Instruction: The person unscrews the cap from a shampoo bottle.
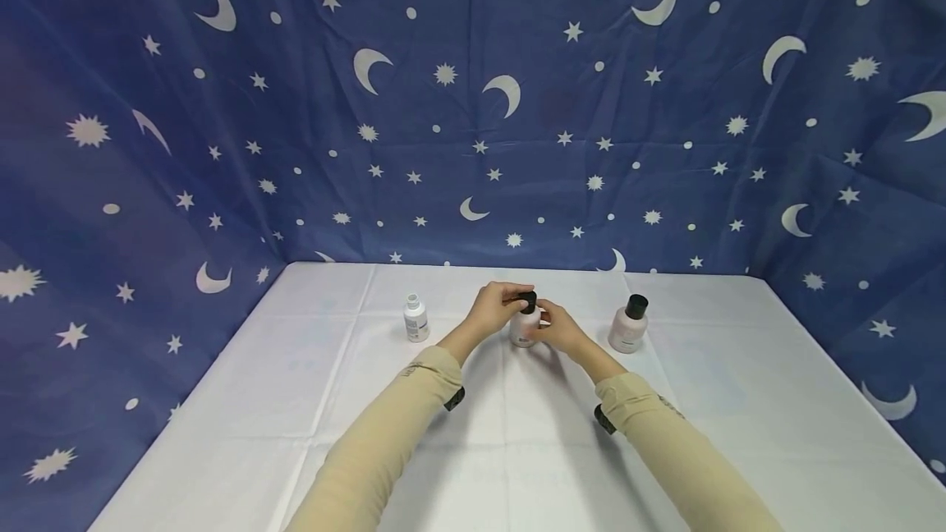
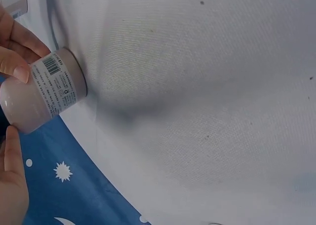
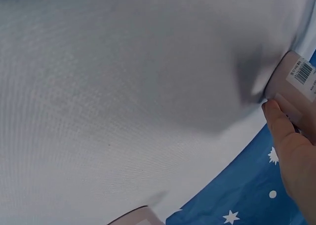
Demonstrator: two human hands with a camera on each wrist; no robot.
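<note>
A pale pink bottle (image 1: 522, 330) with a black cap (image 1: 529, 299) stands upright on the white cloth, between both hands. My left hand (image 1: 491, 309) grips the cap from above and the left. From the right side, my right hand (image 1: 559, 328) holds the bottle's body, thumb and fingers around it. The left wrist view shows the labelled back of this pink bottle (image 2: 57, 87), with the right hand's fingers (image 2: 24, 40) on it. In the right wrist view, the right hand (image 3: 294, 151) touches the bottle near its base; the cap is out of frame there.
A small white bottle (image 1: 416, 322) with a bare neck stands to the left. Another pink bottle (image 1: 627, 330) with a black cap stands to the right. A white cloth (image 1: 517, 450) covers the table, and a blue moon-and-star curtain (image 1: 473, 121) hangs behind it.
</note>
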